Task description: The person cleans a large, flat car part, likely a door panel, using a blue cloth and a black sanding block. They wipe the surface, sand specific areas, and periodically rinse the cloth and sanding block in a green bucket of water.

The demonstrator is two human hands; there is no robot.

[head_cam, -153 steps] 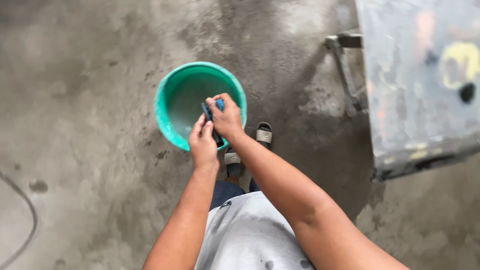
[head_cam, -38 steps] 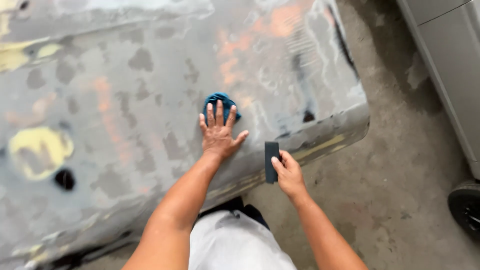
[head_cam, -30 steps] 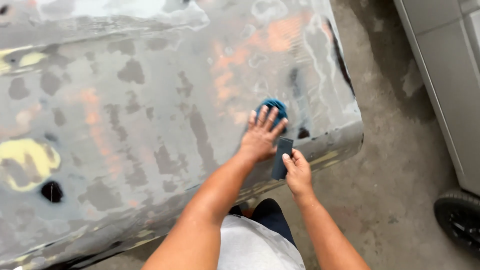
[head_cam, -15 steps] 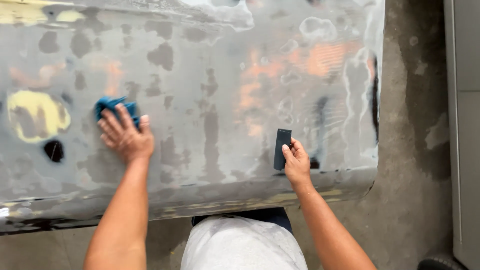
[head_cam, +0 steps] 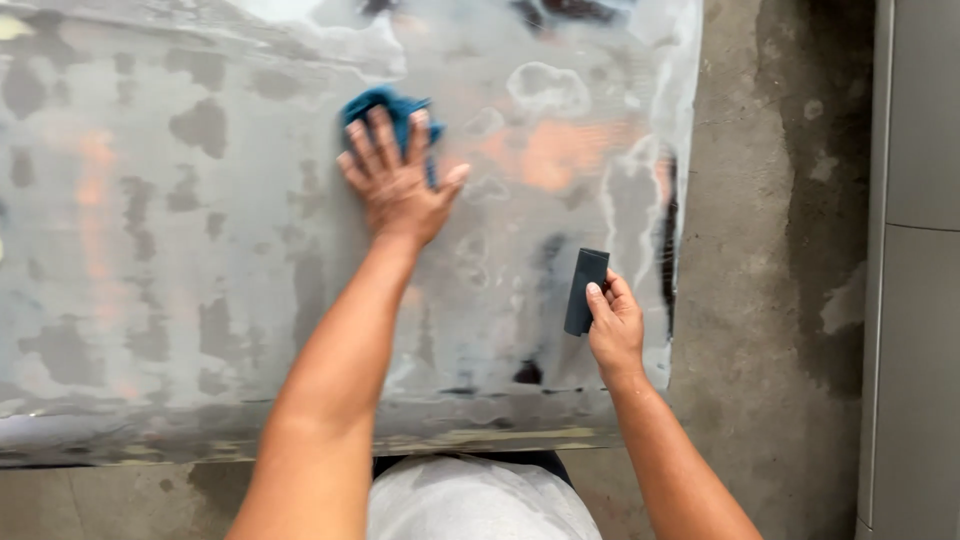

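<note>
A large sanded metal car panel (head_cam: 200, 330) lies flat in front of me, wet and blotched grey, orange and dark. My left hand (head_cam: 398, 180) presses flat, fingers spread, on a blue cloth (head_cam: 385, 108) at the panel's upper middle. My right hand (head_cam: 615, 325) rests near the panel's right edge and holds a dark rectangular sanding block (head_cam: 585, 290) against the surface.
Stained concrete floor (head_cam: 780, 260) runs along the panel's right side. A grey vehicle body (head_cam: 920, 280) stands at the far right edge. My white shirt (head_cam: 480, 505) shows at the bottom, close to the panel's near edge.
My left hand has slid the blue cloth from the panel's left part to its upper middle. The right hand stays by the right edge with the block.
</note>
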